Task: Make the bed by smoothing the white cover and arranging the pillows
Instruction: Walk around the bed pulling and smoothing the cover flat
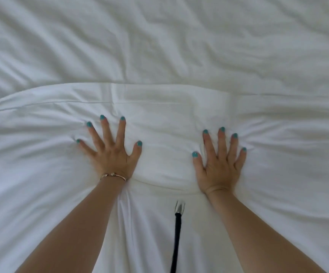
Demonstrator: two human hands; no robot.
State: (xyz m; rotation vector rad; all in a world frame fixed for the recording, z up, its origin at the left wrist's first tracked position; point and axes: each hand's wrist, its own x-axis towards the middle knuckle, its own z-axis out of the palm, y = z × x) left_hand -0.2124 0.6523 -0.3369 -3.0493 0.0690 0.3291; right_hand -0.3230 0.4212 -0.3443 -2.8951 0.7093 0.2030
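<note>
White cover point(159, 46) is lying across the whole bed, filling the view from edge to edge, and both hands are pressing down on its nearer part. Left hand point(112, 152) is lying flat with fingers fanned wide, a thin bracelet point(113, 175) sitting at the wrist; right hand point(219, 166) is lying flat too, fingers straight and a little closer together. Neither is pinching or gripping anything. Creases are radiating outward from each palm, and a soft rounded bulge is rising between the two hands, so the fabric is giving under light pressure. A folded band with a stitched hem point(120, 102) is running across just beyond the fingertips, and beyond it the far stretch is looking rumpled with long diagonal wrinkles. A dark cord with a metal tip point(179, 207) is hanging between the forearms; what it belongs to is not showing. No pillows are showing as separate things.

Judging by the puffy dents, this is looking like a light, padded, thoroughly limp cover, probably cotton, neither slippery nor fragile. It is likely sliding on the layer beneath and bunching ahead of any push, so flat palms sweeping outward from the centre seem the better way to work out wrinkles here. For the far creases, pressing is probably doing little; taking hold at the hemmed fold or at an outer edge, with a pinch in each hand set well apart, and pulling taut would seem to serve better
</note>
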